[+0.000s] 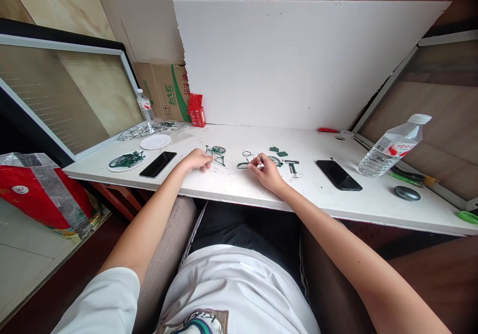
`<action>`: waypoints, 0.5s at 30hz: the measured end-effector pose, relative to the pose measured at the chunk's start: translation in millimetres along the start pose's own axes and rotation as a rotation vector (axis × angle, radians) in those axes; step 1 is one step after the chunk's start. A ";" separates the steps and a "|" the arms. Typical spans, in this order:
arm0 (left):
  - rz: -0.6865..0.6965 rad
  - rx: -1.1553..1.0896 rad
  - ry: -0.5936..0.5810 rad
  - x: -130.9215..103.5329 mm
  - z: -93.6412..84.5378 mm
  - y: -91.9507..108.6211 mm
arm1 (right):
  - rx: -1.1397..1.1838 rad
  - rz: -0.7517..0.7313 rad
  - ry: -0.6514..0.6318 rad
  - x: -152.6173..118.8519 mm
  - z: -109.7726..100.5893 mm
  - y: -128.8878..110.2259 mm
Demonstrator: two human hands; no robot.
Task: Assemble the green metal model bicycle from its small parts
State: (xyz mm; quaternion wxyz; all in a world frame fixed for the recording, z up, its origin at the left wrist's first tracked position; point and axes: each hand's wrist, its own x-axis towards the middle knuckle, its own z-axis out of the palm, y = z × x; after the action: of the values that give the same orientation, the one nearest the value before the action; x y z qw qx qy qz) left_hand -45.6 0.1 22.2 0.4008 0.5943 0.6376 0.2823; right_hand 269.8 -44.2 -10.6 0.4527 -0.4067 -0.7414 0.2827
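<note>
Near edge: your bare left hand [196, 160], fingers half curled, tips just beside the dark-green pieces; whether they grip anything, you cannot tell from here; your bare right hand [266, 169], thumb and forefinger brought together, seemingly pinching a thin dark piece [260, 158].

Progress, as judged: partway at most; the spoked dark-green round piece [218, 149] and the slender dark-green frame [219, 161] beside your left hand lie close enough to look grouped, though any join is too small to confirm; left over, by appearance, are the pieces lying apart around your right hand and the heap at far left.

The pieces themselves: thin, dark green, apparently moulded plastic; one open dark-green ring [246, 153] on the white tabletop [239, 185], between your hands and slightly far; one spoked dark-green disc [275, 161] just right of your right hand; two small dark-green blocks [283, 154], farther out; narrow dark-green bars [293, 168], to the right.

Left side: one flat black phone [158, 165]; one round white plate [111, 167] bearing a tangled heap of dark-green pieces [129, 160]; a second round white plate [156, 141], farther.

Right side: one flat black phone [339, 174]; one clear plastic bottle with a white cap [396, 147].

Far edge: one small red carton [196, 110]; one brown cardboard box [159, 87]; one large white board [298, 60], upright behind.
</note>
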 end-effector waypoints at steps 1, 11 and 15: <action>0.002 -0.068 -0.014 0.4 -1.2 0.0 | -0.005 0.003 -0.004 -0.2 -0.1 -0.2; 0.143 -0.656 -0.068 0.1 0.5 1.3 | 0.008 -0.013 -0.020 0.6 0.2 1.4; 0.203 -0.715 -0.069 1.9 22.7 -1.8 | 0.042 -0.015 -0.016 1.2 1.1 2.0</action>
State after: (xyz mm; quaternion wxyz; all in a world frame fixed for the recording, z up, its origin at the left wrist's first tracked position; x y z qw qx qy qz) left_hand -27.3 -1.0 8.6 0.5745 0.4860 0.4225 0.5052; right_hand 269.3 -42.2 -12.1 0.4573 -0.3892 -0.7421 0.2980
